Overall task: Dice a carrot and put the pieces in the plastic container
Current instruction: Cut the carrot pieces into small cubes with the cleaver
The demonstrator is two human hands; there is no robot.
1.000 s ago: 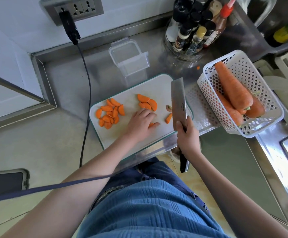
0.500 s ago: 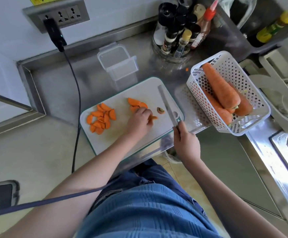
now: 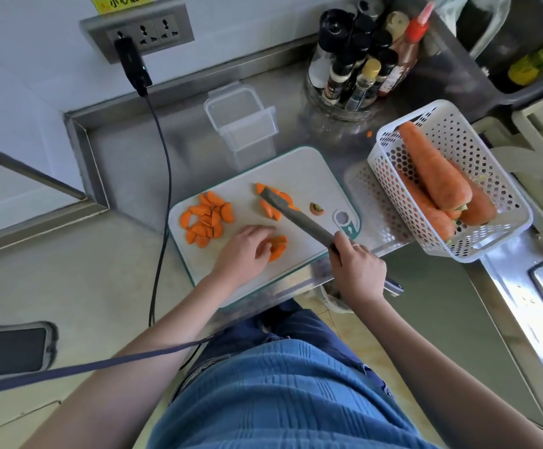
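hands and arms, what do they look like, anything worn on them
Both arms are bare, with no sleeves, gloves or watch in view. The right hand wears a thin ring on one finger. The left hand shows no ring or other marking.

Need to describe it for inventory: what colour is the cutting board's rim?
Teal-green, around the white cutting board; head view.

The knife [image 3: 299, 218] blade covers part of the carrot slices [image 3: 275, 202]; its handle is hidden inside the right hand [image 3: 357, 270].
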